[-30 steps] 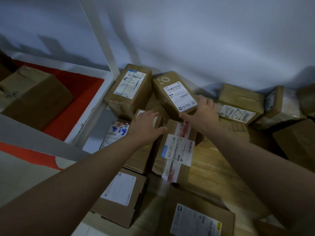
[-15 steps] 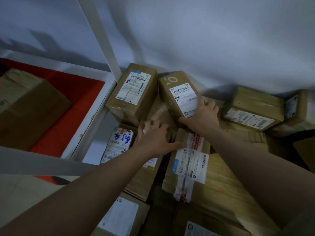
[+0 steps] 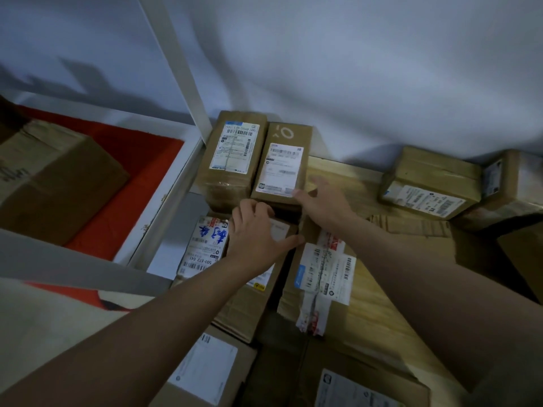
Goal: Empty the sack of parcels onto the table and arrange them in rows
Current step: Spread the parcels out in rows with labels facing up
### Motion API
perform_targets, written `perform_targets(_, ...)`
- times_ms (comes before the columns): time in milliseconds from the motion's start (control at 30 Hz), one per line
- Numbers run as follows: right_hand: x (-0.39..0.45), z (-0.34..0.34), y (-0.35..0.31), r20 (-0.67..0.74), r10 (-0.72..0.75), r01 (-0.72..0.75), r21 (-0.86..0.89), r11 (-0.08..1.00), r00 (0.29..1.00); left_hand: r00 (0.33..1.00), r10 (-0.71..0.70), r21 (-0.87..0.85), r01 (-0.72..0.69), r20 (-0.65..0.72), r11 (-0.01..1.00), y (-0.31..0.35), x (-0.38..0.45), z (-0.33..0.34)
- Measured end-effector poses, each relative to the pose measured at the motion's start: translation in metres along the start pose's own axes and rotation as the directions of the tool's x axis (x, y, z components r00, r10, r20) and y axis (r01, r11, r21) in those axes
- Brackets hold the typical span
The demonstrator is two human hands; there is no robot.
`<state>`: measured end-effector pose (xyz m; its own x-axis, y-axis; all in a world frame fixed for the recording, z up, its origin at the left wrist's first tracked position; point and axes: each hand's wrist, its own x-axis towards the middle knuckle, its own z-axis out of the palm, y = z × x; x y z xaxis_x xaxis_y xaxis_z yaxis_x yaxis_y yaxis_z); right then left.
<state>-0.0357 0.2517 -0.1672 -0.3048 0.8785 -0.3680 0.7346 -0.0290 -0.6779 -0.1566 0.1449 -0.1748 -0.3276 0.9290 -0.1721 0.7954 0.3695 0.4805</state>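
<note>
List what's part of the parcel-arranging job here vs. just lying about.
Job:
- parcel with the "10" mark, right hand at its near corner
- parcel beside it by the post
- parcel under the left hand
- taped parcel
- parcels far right
- wooden table

Lying about:
- big box on the red shelf
- white post
</note>
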Motion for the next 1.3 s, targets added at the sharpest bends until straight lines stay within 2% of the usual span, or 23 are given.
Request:
perform_targets(67,-0.006,-0.003,0.001,0.075,-0.050,0.055,-0.073,0.996,0.996,0.999,0.017,0.053,-0.014,-0.049,0.999,0.003,-0.001,-0.001)
perform_targets(100,-0.010,-0.006,0.004,0.048,-0.074,0.079,-0.110,0.991,0.996,0.998,0.027,0.070,-0.022,-0.059,0.997,0.005,0.000,-0.002)
perform_targets(233,-0.034,-0.025,0.025,-0.190,-0.250,0.220,-0.164,0.962,0.949,0.997,0.080,0.055,-0.078,-0.023,0.995,0.018,-0.003,-0.002)
perform_targets(300,-0.044,-0.042,0.048,-0.249,-0.279,0.210,-0.272,0.939,0.928,0.994,0.108,0.044,-0.107,-0.022,0.993,0.028,-0.006,-0.001)
perform_targets(367,-0.054,-0.064,0.073,-0.153,-0.229,0.154,-0.394,0.906,0.961,0.990,0.135,0.019,-0.135,-0.029,0.991,0.039,-0.010,0.001)
perform_targets(467,-0.074,-0.087,0.106,0.113,-0.081,0.134,-0.609,0.782,0.990,0.985,0.168,-0.002,-0.168,-0.033,0.986,0.055,-0.017,0.007)
perform_targets(533,-0.084,-0.091,0.123,0.099,-0.047,0.103,-0.694,0.712,0.994,0.983,0.180,-0.007,-0.180,-0.025,0.984,0.064,-0.023,0.011)
perform_targets(600,-0.091,-0.093,0.132,-0.013,-0.078,0.047,-0.705,0.708,0.997,0.984,0.176,-0.034,-0.177,-0.026,0.984,0.071,-0.029,0.012)
perform_targets(667,-0.099,-0.099,0.134,-0.140,-0.130,0.010,-0.643,0.766,0.982,0.986,0.154,-0.100,-0.160,-0.058,0.982,0.078,-0.033,0.009)
perform_targets(700,-0.104,-0.104,0.133,-0.210,-0.143,0.001,-0.561,0.828,0.967,0.985,0.149,-0.156,-0.161,-0.081,0.975,0.081,-0.035,0.007)
perform_targets(733,-0.109,-0.110,0.131,-0.275,-0.119,-0.005,-0.412,0.911,0.954,0.985,0.144,-0.236,-0.163,-0.095,0.958,0.086,-0.037,0.004)
perform_targets(767,-0.116,-0.117,0.127,-0.327,-0.065,0.003,-0.186,0.983,0.943,0.987,0.131,-0.332,-0.154,-0.091,0.931,0.092,-0.040,0.001)
perform_targets(800,-0.123,-0.125,0.122,-0.341,0.020,0.007,0.078,0.997,0.940,0.992,0.108,-0.433,-0.124,-0.062,0.893,0.099,-0.043,-0.002)
perform_targets(867,-0.134,-0.139,0.115,-0.249,0.183,-0.025,0.527,0.849,0.951,0.995,0.036,-0.605,0.026,0.091,0.796,0.114,-0.051,-0.005)
perform_targets(900,-0.140,-0.145,0.113,-0.174,0.222,-0.059,0.647,0.760,0.959,0.978,0.014,-0.671,0.131,0.207,0.729,0.123,-0.055,-0.005)
perform_targets(967,-0.150,-0.151,0.114,-0.067,0.232,-0.107,0.742,0.662,0.970,0.907,0.058,-0.750,0.308,0.418,0.585,0.137,-0.064,-0.006)
perform_targets(1000,-0.155,-0.153,0.115,-0.028,0.216,-0.121,0.755,0.645,0.976,0.871,0.094,-0.756,0.358,0.481,0.548,0.142,-0.068,-0.005)
perform_targets(1067,-0.162,-0.154,0.117,0.030,0.178,-0.137,0.770,0.623,0.984,0.824,0.139,-0.739,0.401,0.549,0.541,0.151,-0.075,-0.006)
perform_targets(1133,-0.167,-0.154,0.119,0.057,0.148,-0.139,0.766,0.628,0.987,0.821,0.139,-0.736,0.404,0.553,0.544,0.156,-0.081,-0.006)
perform_targets(1200,-0.170,-0.155,0.123,0.009,0.133,-0.102,0.695,0.712,0.991,0.895,0.111,-0.760,0.296,0.433,0.579,0.159,-0.084,-0.006)
perform_targets(1267,-0.173,-0.158,0.128,-0.012,0.145,-0.105,0.637,0.763,0.989,0.979,0.135,-0.706,0.011,0.150,0.709,0.158,-0.085,-0.006)
perform_targets(1300,-0.175,-0.161,0.130,0.027,0.178,-0.150,0.671,0.726,0.984,0.974,0.225,-0.606,-0.180,-0.001,0.775,0.157,-0.085,-0.008)
